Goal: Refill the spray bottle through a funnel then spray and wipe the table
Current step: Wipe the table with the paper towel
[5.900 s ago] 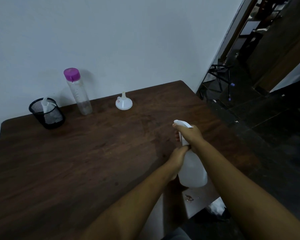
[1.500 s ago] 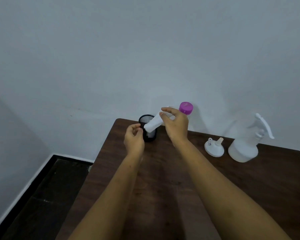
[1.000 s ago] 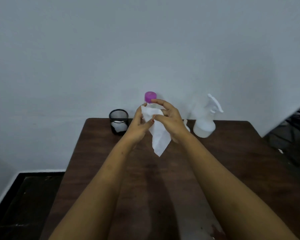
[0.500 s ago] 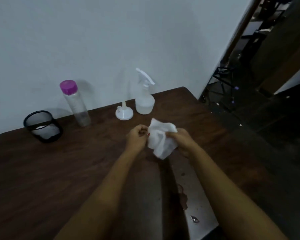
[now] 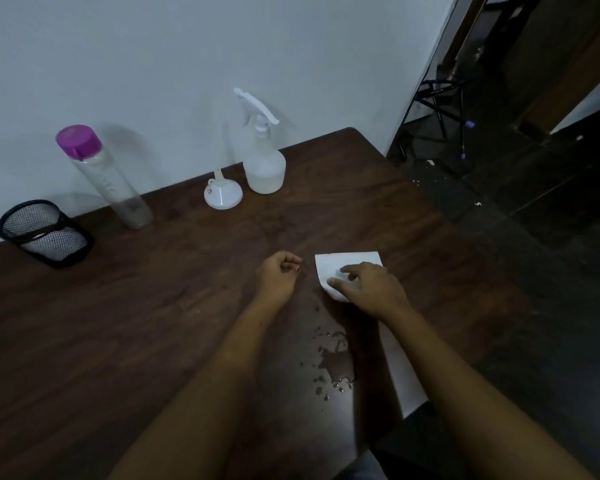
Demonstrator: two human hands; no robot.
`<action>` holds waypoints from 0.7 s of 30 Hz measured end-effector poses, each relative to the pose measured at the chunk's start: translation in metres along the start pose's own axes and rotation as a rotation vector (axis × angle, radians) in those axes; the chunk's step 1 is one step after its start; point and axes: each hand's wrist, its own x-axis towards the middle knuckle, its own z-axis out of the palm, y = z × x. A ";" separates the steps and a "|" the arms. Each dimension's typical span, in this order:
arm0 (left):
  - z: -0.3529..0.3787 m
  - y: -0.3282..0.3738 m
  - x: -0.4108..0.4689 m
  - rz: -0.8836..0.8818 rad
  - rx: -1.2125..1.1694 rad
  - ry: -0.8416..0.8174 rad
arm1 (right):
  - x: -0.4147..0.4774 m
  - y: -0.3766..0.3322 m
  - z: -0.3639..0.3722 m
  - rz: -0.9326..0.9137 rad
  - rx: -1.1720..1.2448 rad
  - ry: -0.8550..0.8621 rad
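Observation:
A folded white paper towel (image 5: 347, 263) lies flat on the dark wooden table (image 5: 118, 306). My right hand (image 5: 369, 287) rests on its near half, fingers spread and pressing down. My left hand (image 5: 279, 273) hovers just left of the towel, fingers curled with nothing in them. Water droplets and a wet patch (image 5: 336, 365) sit on the table near its front edge, between my forearms. The white spray bottle (image 5: 262, 157) stands at the back by the wall, with the white funnel (image 5: 222, 194) upside down to its left.
A clear bottle with a purple cap (image 5: 101, 174) stands at the back left. A black mesh cup (image 5: 45, 233) holding white tissue sits at the far left. The table's right edge drops to a dark floor (image 5: 534, 237) with a black metal stand (image 5: 437, 98).
I took a tissue from the mesh cup, unfolded it with both hands, and laid it on the table. My left hand has let go; my right hand now presses it down.

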 end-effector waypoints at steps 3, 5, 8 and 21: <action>-0.004 -0.008 -0.007 0.014 0.057 0.075 | 0.004 0.006 -0.003 -0.057 0.086 0.055; -0.006 -0.010 -0.013 0.041 0.084 0.117 | 0.009 0.012 -0.003 -0.114 -0.020 0.117; -0.011 -0.014 -0.022 0.056 0.216 0.172 | 0.011 0.017 0.013 -0.205 -0.222 0.018; -0.079 -0.060 -0.050 0.114 0.507 0.325 | -0.005 -0.111 0.116 -0.548 -0.261 -0.095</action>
